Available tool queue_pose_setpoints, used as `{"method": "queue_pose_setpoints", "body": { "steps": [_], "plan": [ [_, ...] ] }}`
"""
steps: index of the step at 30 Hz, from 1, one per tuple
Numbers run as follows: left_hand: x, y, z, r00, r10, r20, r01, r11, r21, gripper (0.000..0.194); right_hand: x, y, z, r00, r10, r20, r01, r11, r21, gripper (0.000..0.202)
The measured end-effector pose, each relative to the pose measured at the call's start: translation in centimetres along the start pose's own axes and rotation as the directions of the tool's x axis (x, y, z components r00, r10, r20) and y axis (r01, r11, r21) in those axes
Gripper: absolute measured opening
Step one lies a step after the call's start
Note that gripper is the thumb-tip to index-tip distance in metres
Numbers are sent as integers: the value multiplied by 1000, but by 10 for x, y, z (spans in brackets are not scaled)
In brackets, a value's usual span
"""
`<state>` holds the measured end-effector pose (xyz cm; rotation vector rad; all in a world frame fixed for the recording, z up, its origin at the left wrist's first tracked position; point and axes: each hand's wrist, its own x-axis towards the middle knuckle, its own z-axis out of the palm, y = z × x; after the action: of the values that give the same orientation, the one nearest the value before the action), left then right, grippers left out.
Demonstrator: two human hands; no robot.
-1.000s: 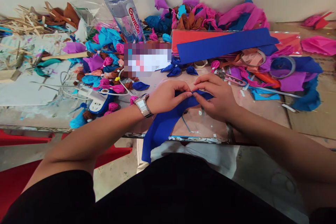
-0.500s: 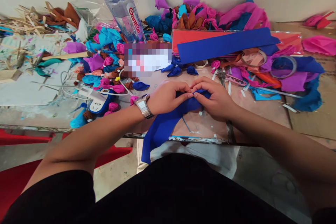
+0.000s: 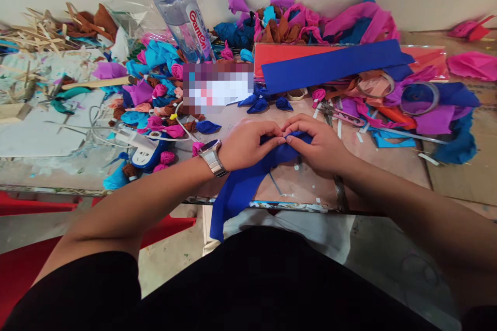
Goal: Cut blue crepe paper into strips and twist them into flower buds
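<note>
A long strip of dark blue crepe paper [image 3: 241, 189] runs from my fingers down over the table's front edge. My left hand [image 3: 248, 144] pinches its upper edge between thumb and fingertips, with a metal watch on the wrist. My right hand [image 3: 316, 142] pinches the same edge, its fingertips meeting those of the left. The paper between the fingertips is mostly covered. Just beyond the hands lie small folded blue paper pieces [image 3: 257, 105]. Another wide blue paper strip [image 3: 330, 68] rests on a red packet [image 3: 303, 51] farther back.
A water bottle [image 3: 180, 20] stands at the back left. Pliers [image 3: 64, 101] and a power strip [image 3: 145, 154] lie on the left among coloured paper flowers. On the right are a pink-handled cutter [image 3: 345, 115] and tape rolls [image 3: 435, 98]. Wooden sticks [image 3: 42, 31] are piled far left.
</note>
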<state>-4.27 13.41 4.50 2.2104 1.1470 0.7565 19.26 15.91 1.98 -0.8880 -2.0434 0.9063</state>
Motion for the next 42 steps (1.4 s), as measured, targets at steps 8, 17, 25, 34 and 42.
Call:
{"method": "queue_pose_setpoints", "body": {
  "steps": [8,17,25,34,42],
  "plan": [
    [-1,-2,2,1000,4,1,-4,998,68,27,1,-1,1,998,61,-11,-61,998,13,8],
    [-1,-2,3,999,35,1,-35,998,56,26,3,-1,-1,978,183,103,-194,974,117,13],
    [-1,-5,1,1000,15,-25,-13,996,89,28,2,-3,-5,989,130,68,-135,988,79,14],
    [-3,-1,5,998,44,-52,-39,995,89,23,2,1,6,949,302,87,-315,917,246,15],
    [-1,-4,2,1000,-8,-21,10,998,69,22,1,-3,2,975,218,39,-221,962,158,14]
  ]
}}
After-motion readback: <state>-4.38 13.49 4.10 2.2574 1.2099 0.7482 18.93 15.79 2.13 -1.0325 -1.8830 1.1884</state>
